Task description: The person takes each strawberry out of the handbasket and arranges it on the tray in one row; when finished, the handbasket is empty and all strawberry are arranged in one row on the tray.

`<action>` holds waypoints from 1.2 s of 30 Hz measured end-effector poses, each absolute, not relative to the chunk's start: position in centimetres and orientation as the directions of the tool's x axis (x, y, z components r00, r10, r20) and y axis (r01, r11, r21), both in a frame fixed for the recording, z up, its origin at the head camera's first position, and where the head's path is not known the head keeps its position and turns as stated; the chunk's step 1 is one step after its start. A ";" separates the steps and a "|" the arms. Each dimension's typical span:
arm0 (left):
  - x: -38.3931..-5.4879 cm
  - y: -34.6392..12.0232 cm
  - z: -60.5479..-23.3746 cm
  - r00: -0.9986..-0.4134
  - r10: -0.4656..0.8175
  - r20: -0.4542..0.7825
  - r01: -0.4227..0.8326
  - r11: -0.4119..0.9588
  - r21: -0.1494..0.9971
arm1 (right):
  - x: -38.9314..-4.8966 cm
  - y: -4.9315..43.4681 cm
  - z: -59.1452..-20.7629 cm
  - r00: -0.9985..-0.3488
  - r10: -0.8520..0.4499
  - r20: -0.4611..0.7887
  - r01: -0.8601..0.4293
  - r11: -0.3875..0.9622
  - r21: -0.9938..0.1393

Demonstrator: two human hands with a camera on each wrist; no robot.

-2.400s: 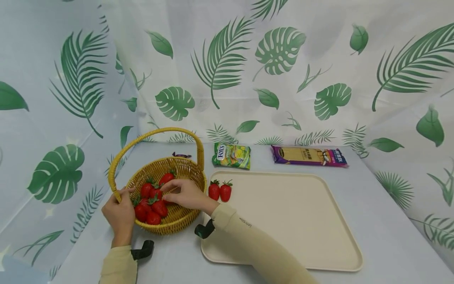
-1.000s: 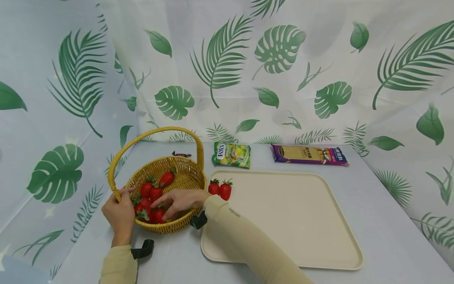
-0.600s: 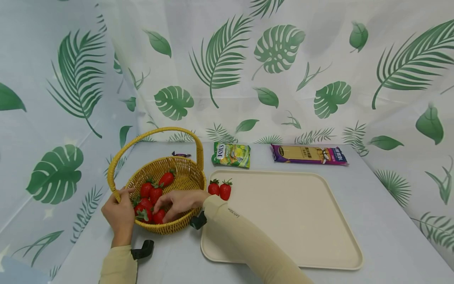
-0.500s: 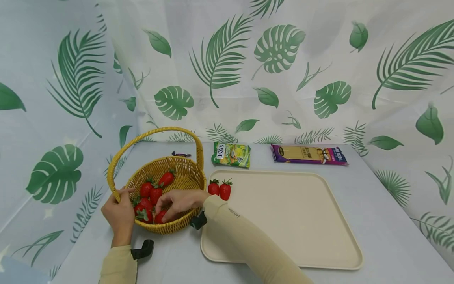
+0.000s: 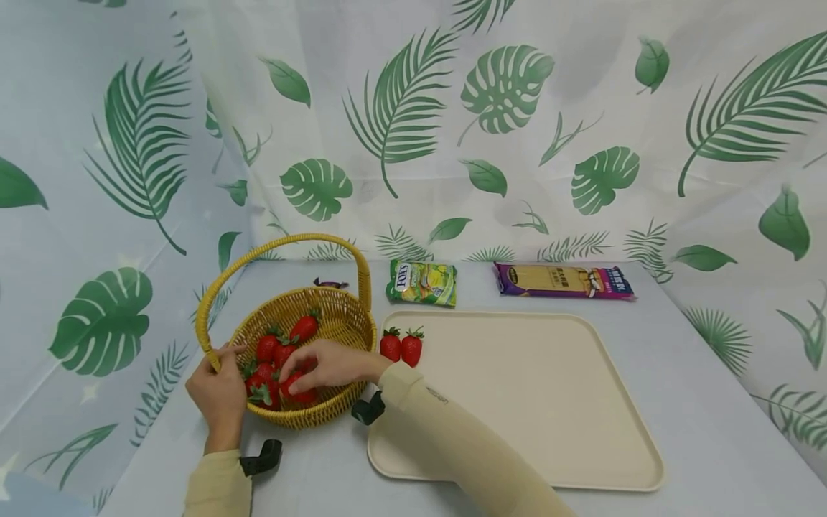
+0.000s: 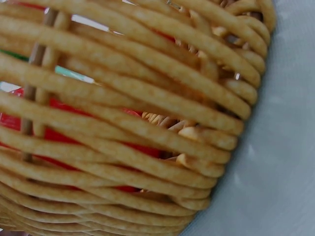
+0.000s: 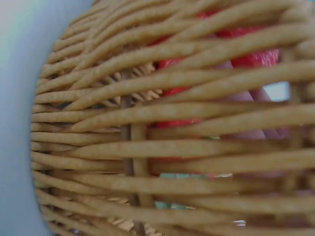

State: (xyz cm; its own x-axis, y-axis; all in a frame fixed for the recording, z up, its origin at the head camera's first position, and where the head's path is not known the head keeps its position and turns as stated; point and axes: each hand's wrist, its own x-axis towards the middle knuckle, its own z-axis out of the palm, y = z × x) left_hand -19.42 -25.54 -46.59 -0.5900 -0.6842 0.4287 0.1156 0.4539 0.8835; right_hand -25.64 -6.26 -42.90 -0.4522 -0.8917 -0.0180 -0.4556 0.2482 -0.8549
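Observation:
In the head view my left hand point(image 5: 220, 398) grips the rim of the yellow wicker basket point(image 5: 316, 415) at the foot of its arched handle. Inside the basket, my right hand point(image 5: 332, 362) pinches a red strawberry point(image 5: 304, 393) between thumb and fingers, near the front wall. Several more strawberries point(image 5: 268, 349) crowd the basket's left half; some are partly covered by the right hand. Both wrist views are filled by the basket's weave point(image 6: 123, 93), with red fruit showing through the gaps. Through the weave point(image 7: 172, 140) in the right wrist view, parts of my fingers appear.
Right of the basket lies a cream tray point(image 5: 517, 402), with two strawberries point(image 5: 410, 349) at its back left corner. Behind stand a green Fox's candy bag point(image 5: 423, 283), a long purple packet point(image 5: 563, 281) and a small purple wrapped candy point(image 5: 331, 283). Leaf-patterned cloth point(image 5: 413, 129) encloses the table.
My right hand went from the middle strawberries to one near the front wall, closed on it, then moved slightly up and right with it. The left hand stayed on the basket.

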 end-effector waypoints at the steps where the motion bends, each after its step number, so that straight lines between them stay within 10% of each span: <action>1: -19.4 -25.5 -46.6 -0.590 -0.684 0.429 0.115 0.455 0.883 | -25.5 -6.0 -42.8 -0.469 -0.883 0.001 -0.456 0.241 -0.856; 36: -19.5 -25.4 -46.3 -0.576 -0.696 0.429 0.118 0.449 0.886 | -25.6 8.0 -43.9 -0.881 -0.451 0.145 -0.256 0.197 -0.946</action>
State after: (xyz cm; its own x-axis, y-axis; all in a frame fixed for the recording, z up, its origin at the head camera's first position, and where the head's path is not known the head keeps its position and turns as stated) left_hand -19.55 -25.43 -46.31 -0.5760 -0.6957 0.4292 0.1184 0.4486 0.8859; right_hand -25.58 7.96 -43.86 -0.8808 -0.4508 0.1448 -0.2562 0.1966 -0.9464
